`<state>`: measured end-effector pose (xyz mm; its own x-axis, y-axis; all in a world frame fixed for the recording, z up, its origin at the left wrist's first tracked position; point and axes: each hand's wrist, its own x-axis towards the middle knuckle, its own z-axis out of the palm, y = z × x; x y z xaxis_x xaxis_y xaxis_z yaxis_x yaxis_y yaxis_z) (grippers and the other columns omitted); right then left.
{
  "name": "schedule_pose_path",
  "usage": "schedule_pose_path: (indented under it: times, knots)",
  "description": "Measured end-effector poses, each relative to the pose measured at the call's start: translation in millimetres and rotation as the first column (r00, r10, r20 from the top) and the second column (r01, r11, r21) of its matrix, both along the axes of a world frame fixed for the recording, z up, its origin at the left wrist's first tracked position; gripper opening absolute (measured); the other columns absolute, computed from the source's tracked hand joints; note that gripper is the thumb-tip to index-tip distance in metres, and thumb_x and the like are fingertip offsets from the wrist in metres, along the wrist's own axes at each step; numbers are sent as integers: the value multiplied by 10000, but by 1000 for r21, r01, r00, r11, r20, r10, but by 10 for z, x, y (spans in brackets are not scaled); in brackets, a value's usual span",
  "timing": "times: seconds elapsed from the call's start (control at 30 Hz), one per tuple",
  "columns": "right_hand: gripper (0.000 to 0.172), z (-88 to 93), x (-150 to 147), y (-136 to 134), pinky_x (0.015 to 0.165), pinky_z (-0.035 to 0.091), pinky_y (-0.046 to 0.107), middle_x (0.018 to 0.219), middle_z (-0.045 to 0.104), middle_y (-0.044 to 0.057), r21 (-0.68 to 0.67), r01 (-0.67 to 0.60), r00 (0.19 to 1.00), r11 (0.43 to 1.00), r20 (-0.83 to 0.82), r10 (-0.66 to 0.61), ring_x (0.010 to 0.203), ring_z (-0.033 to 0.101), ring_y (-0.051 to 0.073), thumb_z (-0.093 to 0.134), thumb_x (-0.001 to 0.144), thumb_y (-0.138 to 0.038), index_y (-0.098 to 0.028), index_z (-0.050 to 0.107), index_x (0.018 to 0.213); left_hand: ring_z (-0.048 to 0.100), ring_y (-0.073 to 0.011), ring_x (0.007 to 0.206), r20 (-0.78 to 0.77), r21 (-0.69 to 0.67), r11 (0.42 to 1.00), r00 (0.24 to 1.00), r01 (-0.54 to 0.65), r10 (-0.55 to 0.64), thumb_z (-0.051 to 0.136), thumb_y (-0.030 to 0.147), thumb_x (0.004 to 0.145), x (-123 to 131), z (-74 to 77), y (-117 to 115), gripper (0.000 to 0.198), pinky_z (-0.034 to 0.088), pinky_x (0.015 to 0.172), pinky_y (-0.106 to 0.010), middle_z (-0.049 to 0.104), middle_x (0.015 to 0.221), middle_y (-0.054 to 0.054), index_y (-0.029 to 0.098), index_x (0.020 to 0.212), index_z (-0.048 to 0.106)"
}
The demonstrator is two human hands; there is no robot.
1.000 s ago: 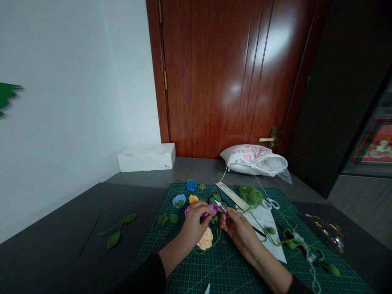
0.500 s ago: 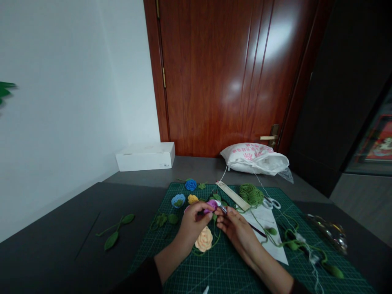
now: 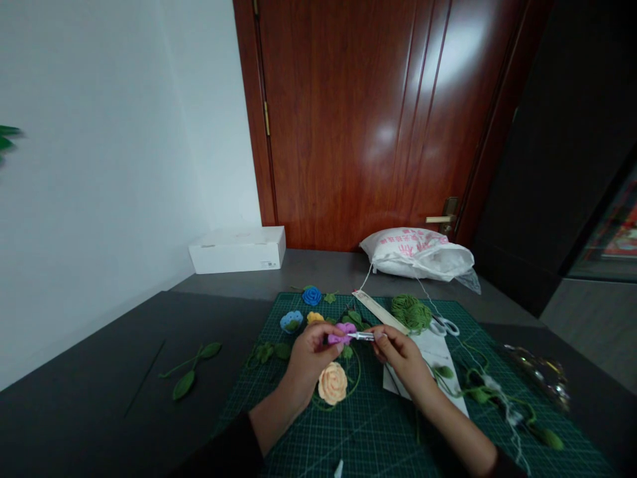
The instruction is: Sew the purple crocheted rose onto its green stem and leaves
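Note:
My left hand is closed around a small purple crocheted flower, held just above the green cutting mat. My right hand pinches a slim crochet hook whose metal tip points left into the purple flower. A peach crocheted rose lies on the mat just below my hands. Green yarn runs from my hands toward the green yarn ball.
On the mat lie a blue rose, a light blue flower, a yellow flower, green leaves, a ruler, scissors and white paper. A leaf stem, white box and white bag rest on the dark table.
Both hands lifted slightly and drew apart. The hook now lies level, pointing into the purple flower. The view shifted a little.

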<state>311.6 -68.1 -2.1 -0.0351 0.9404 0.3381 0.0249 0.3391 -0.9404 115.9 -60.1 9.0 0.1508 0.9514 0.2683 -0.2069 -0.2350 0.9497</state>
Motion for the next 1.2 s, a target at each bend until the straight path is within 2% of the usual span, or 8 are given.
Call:
schedule_pose_path:
  times: [0.1,0.27,0.43,0.7,0.87,1.2]
  knots:
    - [407,-3,28,-28,529,322,263,595,534,-10,74,63,985,995,157,-74,551,466,154,571,902,-541,-164,716,858,644,-243,957,5,-28,999,1000,-18,18,772,144,694,-15,-14,-3,162,476,865,-338,717,962,-75,175,852,749]
    - [322,10,0,-91,616,430,293,635,612,18,213,126,924,969,331,-193,632,582,202,519,953,-411,-179,735,896,648,-231,907,24,-73,997,1000,-8,10,770,134,687,-17,-46,5,209,480,815,-327,731,967,-89,164,893,748]
    - [266,9,-17,-119,731,505,325,877,729,67,351,127,864,928,421,-277,780,668,224,483,985,-325,-194,715,977,643,-212,866,46,-100,995,999,-1,6,791,128,664,-11,-51,11,228,474,792,-310,734,939,-82,160,886,753]
    - [217,-2,-33,-204,798,539,392,911,694,82,551,63,761,832,513,-397,862,663,241,483,996,-257,-205,681,1068,654,-207,894,101,-127,991,995,29,-16,791,138,663,9,-5,-19,230,474,823,-305,751,983,-81,164,888,748]
    - [206,-16,-41,-219,770,548,412,891,682,86,623,50,712,781,526,-465,835,657,244,483,997,-229,-190,654,1103,658,-211,901,123,-145,989,992,38,-20,797,138,660,3,-2,-10,244,476,827,-311,755,997,-88,164,897,746]
    - [198,-42,-28,-216,717,566,383,877,691,79,664,62,678,745,520,-520,795,677,228,481,997,-215,-183,642,1108,648,-191,850,148,-158,987,989,27,-4,824,158,653,-13,-13,-2,241,476,797,-295,747,928,-64,163,881,745]
